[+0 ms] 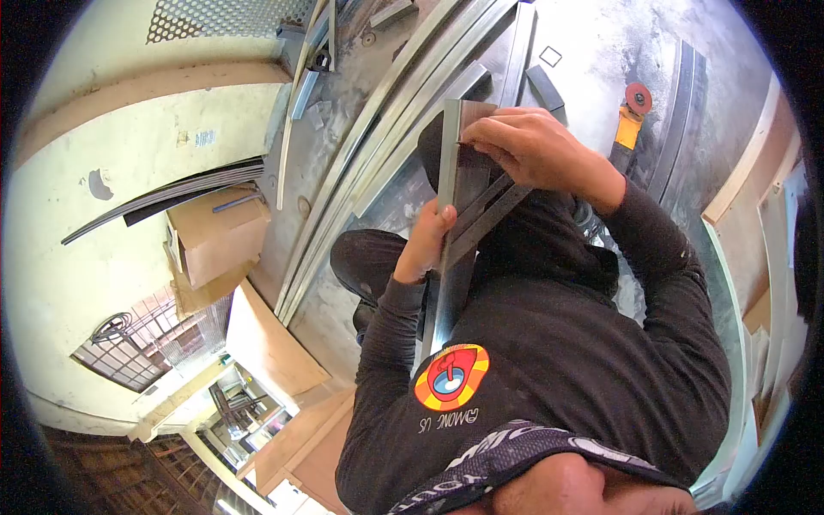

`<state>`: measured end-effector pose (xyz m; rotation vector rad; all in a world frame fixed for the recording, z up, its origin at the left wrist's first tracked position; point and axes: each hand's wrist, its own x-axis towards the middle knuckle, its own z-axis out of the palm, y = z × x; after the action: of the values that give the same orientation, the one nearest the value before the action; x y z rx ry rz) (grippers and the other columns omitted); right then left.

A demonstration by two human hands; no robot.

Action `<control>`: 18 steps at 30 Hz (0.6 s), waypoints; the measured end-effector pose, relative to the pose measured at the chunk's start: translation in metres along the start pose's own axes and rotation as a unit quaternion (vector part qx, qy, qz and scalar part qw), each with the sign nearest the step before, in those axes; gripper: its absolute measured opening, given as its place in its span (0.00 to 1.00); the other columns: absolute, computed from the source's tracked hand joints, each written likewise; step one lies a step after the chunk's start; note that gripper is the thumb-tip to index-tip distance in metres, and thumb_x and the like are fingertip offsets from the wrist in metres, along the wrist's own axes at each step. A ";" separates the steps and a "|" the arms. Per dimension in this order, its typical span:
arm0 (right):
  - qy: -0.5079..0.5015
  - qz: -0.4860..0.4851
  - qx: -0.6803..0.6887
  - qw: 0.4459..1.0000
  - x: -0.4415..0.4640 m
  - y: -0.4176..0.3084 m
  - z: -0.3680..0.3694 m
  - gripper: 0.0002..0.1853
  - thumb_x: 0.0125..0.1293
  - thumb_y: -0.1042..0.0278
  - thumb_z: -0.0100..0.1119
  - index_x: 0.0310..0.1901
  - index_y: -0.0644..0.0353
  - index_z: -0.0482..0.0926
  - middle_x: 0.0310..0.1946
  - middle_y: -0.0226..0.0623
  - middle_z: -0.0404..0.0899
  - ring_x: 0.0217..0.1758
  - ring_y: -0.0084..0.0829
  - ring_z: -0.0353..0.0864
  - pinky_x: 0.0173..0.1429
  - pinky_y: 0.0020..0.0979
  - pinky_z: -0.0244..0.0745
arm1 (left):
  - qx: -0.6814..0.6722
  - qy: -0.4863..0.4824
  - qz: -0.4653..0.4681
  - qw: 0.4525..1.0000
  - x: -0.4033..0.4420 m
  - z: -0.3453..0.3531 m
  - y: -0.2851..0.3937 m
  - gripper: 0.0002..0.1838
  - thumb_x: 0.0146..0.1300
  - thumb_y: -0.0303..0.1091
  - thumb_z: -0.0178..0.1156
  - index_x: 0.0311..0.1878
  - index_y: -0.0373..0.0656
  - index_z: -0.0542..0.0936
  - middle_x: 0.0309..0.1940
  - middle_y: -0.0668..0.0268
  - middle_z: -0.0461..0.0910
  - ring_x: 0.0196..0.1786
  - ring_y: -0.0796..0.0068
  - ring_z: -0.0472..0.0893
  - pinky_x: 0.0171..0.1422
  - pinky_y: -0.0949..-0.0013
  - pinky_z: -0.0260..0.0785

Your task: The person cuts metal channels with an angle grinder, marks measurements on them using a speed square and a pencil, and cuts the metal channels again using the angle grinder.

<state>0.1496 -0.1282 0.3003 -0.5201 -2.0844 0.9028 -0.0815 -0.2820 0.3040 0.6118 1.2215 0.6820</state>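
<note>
My left hand (425,240) is closed around a long metal bar (452,163), with the thumb lying on its near face. The bar stands out from my lap between my knees. My right hand (541,150) is pinched at the bar's far end, its fingertips close to the metal surface. Whatever sits between those fingertips is too small to name. A dark, flat slotted metal piece (487,216) slants across the bar below my right hand, and its far part is hidden behind the hand.
On the floor to the right lies a yellow angle grinder (631,124) with a red disc, beside dark metal bars (678,120). Long metal tubes (378,129) run along the floor ahead and left. A cardboard box (219,236) stands against the left wall.
</note>
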 end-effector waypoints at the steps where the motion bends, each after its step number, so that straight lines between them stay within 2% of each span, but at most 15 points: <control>1: -0.002 -0.008 0.006 1.000 0.002 0.001 0.001 0.13 0.62 0.78 0.63 0.49 0.58 0.80 0.33 0.43 0.83 0.37 0.48 0.84 0.41 0.44 0.78 | 0.007 0.011 0.004 1.000 -0.001 0.002 0.002 0.43 0.62 0.71 0.64 0.59 0.37 0.75 0.42 0.66 0.83 0.38 0.79 0.83 0.41 0.72 0.78; 5: -0.038 0.012 -0.048 0.998 -0.021 0.009 -0.022 0.11 0.63 0.77 0.62 0.48 0.59 0.79 0.34 0.42 0.83 0.38 0.48 0.84 0.42 0.44 0.77 | -0.011 -0.002 -0.015 1.000 0.000 -0.005 -0.002 0.43 0.61 0.72 0.63 0.59 0.36 0.76 0.42 0.66 0.84 0.39 0.79 0.84 0.42 0.72 0.78; 7: -0.184 0.075 -0.168 0.965 -0.032 0.017 -0.037 0.10 0.64 0.76 0.61 0.47 0.59 0.79 0.33 0.42 0.83 0.39 0.48 0.84 0.43 0.44 0.77 | -0.002 -0.007 0.009 1.000 0.000 -0.006 -0.004 0.42 0.63 0.71 0.62 0.57 0.37 0.77 0.41 0.66 0.84 0.38 0.78 0.84 0.41 0.73 0.78; 8: -0.106 0.061 -0.110 0.986 -0.035 0.019 -0.033 0.09 0.65 0.75 0.61 0.47 0.58 0.78 0.32 0.41 0.84 0.38 0.46 0.85 0.42 0.43 0.77 | -0.001 -0.008 0.004 1.000 -0.002 -0.006 -0.005 0.42 0.63 0.71 0.62 0.57 0.37 0.77 0.41 0.66 0.84 0.38 0.78 0.84 0.41 0.73 0.78; 9: -0.105 0.061 -0.111 0.986 -0.031 0.016 -0.032 0.09 0.65 0.75 0.61 0.47 0.58 0.78 0.32 0.41 0.84 0.38 0.46 0.85 0.42 0.43 0.77 | 0.009 -0.003 0.005 1.000 -0.001 -0.004 -0.003 0.41 0.64 0.71 0.61 0.57 0.37 0.77 0.40 0.66 0.84 0.37 0.78 0.84 0.40 0.73 0.79; 11: -0.012 0.040 -0.049 0.998 -0.016 0.004 -0.023 0.08 0.66 0.74 0.61 0.47 0.57 0.78 0.32 0.41 0.84 0.37 0.46 0.85 0.42 0.43 0.77 | 0.020 0.005 0.003 1.000 -0.002 -0.003 0.000 0.41 0.64 0.71 0.59 0.56 0.37 0.78 0.40 0.65 0.85 0.36 0.78 0.85 0.40 0.73 0.79; 18: 0.018 0.000 0.014 1.000 -0.005 0.006 -0.001 0.08 0.65 0.76 0.62 0.46 0.58 0.79 0.31 0.42 0.84 0.37 0.46 0.86 0.40 0.43 0.77 | 0.029 -0.004 0.001 1.000 0.000 -0.003 0.000 0.39 0.67 0.70 0.56 0.56 0.36 0.78 0.39 0.64 0.84 0.34 0.76 0.84 0.38 0.72 0.78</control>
<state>0.1539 -0.1271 0.2934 -0.5186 -2.0361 0.9155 -0.0839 -0.2819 0.3028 0.6622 1.2371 0.6467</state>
